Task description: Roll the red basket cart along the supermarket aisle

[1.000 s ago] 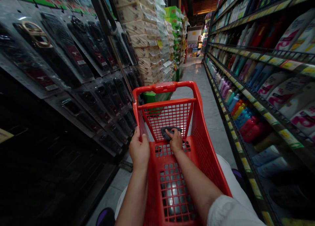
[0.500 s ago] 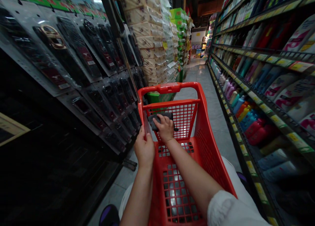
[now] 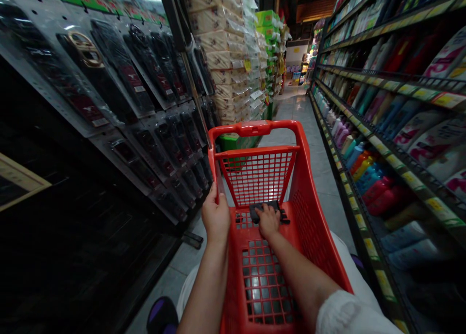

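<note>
A red plastic shopping basket (image 3: pixel 304 178) with grid panels stands upright between my knees. My left hand (image 3: pixel 216 212) is closed around its left rim, thumb on the inner side. Deep inside, my right hand (image 3: pixel 268 221) presses a dark grey cloth (image 3: pixel 257 213) against the bottom near the far end. The fingers are curled over the cloth, which sticks out on both sides of the hand. The far grid wall and the handle (image 3: pixel 255 127) rise beyond it.
Packaged belts (image 3: pixel 138 81) hang on a rack to the left, with a metal pole (image 3: pixel 194 89) beside it. Stacked wrapped packs (image 3: pixel 227 57) stand ahead. Shelves of bottles (image 3: pixel 378 191) run along the right. A tiled aisle floor (image 3: pixel 296 106) stretches ahead.
My right hand has moved the cloth from the far-left grid wall down and right to the basket's bottom. My left hand stays on the left rim.
</note>
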A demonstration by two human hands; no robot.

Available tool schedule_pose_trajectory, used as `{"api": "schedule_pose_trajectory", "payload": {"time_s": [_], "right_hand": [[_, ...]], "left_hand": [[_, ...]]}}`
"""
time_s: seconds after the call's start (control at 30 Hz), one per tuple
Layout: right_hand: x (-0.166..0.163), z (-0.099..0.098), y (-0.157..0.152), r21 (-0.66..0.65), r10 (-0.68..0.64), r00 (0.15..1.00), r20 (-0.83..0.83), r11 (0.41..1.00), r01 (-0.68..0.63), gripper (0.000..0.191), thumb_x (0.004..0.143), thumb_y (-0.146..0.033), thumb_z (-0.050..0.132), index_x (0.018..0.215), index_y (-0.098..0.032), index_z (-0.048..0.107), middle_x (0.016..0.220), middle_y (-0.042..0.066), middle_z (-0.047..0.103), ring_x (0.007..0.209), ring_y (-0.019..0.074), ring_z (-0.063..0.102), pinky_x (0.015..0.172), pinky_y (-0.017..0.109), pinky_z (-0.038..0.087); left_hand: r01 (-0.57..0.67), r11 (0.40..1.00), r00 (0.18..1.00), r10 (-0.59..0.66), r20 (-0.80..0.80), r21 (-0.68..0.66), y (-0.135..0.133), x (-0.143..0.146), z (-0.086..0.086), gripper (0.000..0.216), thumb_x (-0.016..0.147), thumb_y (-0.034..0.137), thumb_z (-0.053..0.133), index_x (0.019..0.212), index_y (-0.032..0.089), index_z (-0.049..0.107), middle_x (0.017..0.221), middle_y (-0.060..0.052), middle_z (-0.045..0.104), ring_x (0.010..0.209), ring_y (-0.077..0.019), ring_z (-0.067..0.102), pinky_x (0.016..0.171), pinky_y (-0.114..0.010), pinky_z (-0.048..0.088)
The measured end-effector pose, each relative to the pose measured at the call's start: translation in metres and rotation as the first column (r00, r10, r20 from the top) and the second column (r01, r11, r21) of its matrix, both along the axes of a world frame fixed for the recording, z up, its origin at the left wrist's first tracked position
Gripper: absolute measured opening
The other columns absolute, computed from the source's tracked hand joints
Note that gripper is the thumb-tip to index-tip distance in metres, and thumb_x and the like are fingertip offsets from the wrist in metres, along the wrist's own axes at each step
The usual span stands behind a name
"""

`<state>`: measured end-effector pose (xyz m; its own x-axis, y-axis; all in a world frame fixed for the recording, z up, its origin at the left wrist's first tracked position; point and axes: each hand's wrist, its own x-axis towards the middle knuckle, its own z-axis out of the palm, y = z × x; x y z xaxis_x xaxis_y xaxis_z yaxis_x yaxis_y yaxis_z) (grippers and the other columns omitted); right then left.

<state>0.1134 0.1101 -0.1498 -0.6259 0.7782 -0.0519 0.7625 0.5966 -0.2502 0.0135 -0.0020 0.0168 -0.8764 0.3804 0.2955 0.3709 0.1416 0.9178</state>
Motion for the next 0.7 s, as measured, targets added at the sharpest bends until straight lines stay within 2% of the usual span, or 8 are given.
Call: {"api": "schedule_pose_trajectory", "payload": {"time_s": [0.13, 0.23, 0.3, 0.37, 0.43, 0.5, 0.63, 0.7], "right_hand": [[-0.039, 0.008, -0.015, -0.098, 0.145, 0.989, -0.035, 0.984, -0.148, 0.048, 0.092, -0.02, 0.044, 0.134, -0.039, 0.058, 0.137, 0.008, 0.054, 0.119, 0.0273, 0.045, 0.093, 0.043, 0.034], [-0.059, 0.01, -0.025, -0.172, 0.193, 0.98, -0.042, 0.965, -0.197, 0.05, 0.092, -0.021, 0.045, 0.137, -0.04, 0.054, 0.141, 0.006, 0.052, 0.123, 0.029, 0.043, 0.093, 0.044, 0.036], [-0.057, 0.007, -0.027, -0.173, 0.278, 0.958, -0.067, 0.943, -0.286, 0.049, 0.092, -0.021, 0.044, 0.135, -0.04, 0.057, 0.142, 0.004, 0.052, 0.123, 0.0277, 0.042, 0.094, 0.042, 0.037], [-0.046, 0.003, -0.027, -0.139, 0.413, 0.904, -0.112, 0.894, -0.426, 0.049, 0.09, -0.02, 0.046, 0.132, -0.039, 0.059, 0.139, 0.001, 0.055, 0.12, 0.0251, 0.044, 0.094, 0.039, 0.037], [-0.038, 0.0, -0.025, -0.1, 0.487, 0.861, -0.143, 0.859, -0.502, 0.049, 0.088, -0.02, 0.048, 0.131, -0.038, 0.061, 0.136, -0.001, 0.057, 0.117, 0.0239, 0.045, 0.093, 0.037, 0.038], [-0.041, 0.0, -0.023, -0.084, 0.457, 0.876, -0.153, 0.877, -0.472, 0.048, 0.088, -0.02, 0.047, 0.132, -0.037, 0.06, 0.135, 0.0, 0.058, 0.116, 0.0241, 0.046, 0.091, 0.037, 0.039], [-0.064, 0.009, -0.022, -0.144, 0.257, 0.96, -0.108, 0.952, -0.271, 0.045, 0.092, -0.022, 0.042, 0.131, -0.034, 0.061, 0.134, 0.003, 0.058, 0.114, 0.0251, 0.048, 0.088, 0.037, 0.041], [-0.065, 0.01, -0.022, -0.15, 0.279, 0.956, -0.094, 0.945, -0.29, 0.042, 0.092, -0.024, 0.044, 0.127, -0.033, 0.064, 0.132, 0.004, 0.059, 0.113, 0.025, 0.048, 0.087, 0.036, 0.041]], "left_hand": [[-0.028, 0.999, 1.0, 0.028, 0.014, -0.025, 0.002, 0.002, 0.002, 0.047, 0.087, 0.016, 0.051, 0.134, 0.014, 0.059, 0.139, -0.009, 0.059, 0.13, -0.0198, 0.055, 0.115, -0.035, 0.037], [-0.021, 0.999, 1.0, 0.022, 0.022, -0.026, 0.003, -0.001, 0.002, 0.048, 0.087, 0.015, 0.051, 0.134, 0.011, 0.058, 0.14, -0.011, 0.058, 0.132, -0.0206, 0.053, 0.116, -0.035, 0.035], [-0.004, 1.0, 0.999, 0.005, 0.041, -0.024, 0.001, -0.004, 0.002, 0.049, 0.088, 0.013, 0.048, 0.135, 0.011, 0.057, 0.142, -0.011, 0.056, 0.133, -0.0206, 0.051, 0.116, -0.037, 0.035], [0.037, 0.999, 0.999, -0.036, 0.037, -0.036, -0.002, -0.009, 0.0, 0.05, 0.088, 0.011, 0.044, 0.137, 0.011, 0.056, 0.144, -0.011, 0.054, 0.135, -0.0196, 0.049, 0.117, -0.037, 0.033], [0.103, 0.991, 0.994, -0.106, -0.027, -0.084, -0.008, -0.011, -0.003, 0.053, 0.087, 0.01, 0.043, 0.139, 0.012, 0.054, 0.147, -0.01, 0.051, 0.139, -0.0183, 0.044, 0.119, -0.035, 0.029], [0.155, 0.972, 0.976, -0.179, -0.127, -0.178, -0.015, -0.011, -0.007, 0.058, 0.086, 0.009, 0.044, 0.143, 0.015, 0.049, 0.154, -0.01, 0.042, 0.143, -0.018, 0.037, 0.12, -0.034, 0.026], [0.19, 0.922, 0.921, -0.286, -0.262, -0.338, -0.024, -0.008, -0.012, 0.066, 0.088, 0.011, 0.042, 0.153, 0.016, 0.031, 0.163, -0.013, 0.022, 0.148, -0.0201, 0.025, 0.12, -0.038, 0.027], [0.201, 0.908, 0.899, -0.32, -0.298, -0.368, -0.027, -0.008, -0.014, 0.065, 0.09, 0.012, 0.039, 0.154, 0.014, 0.026, 0.163, -0.016, 0.019, 0.149, -0.0204, 0.021, 0.12, -0.039, 0.027]]}}
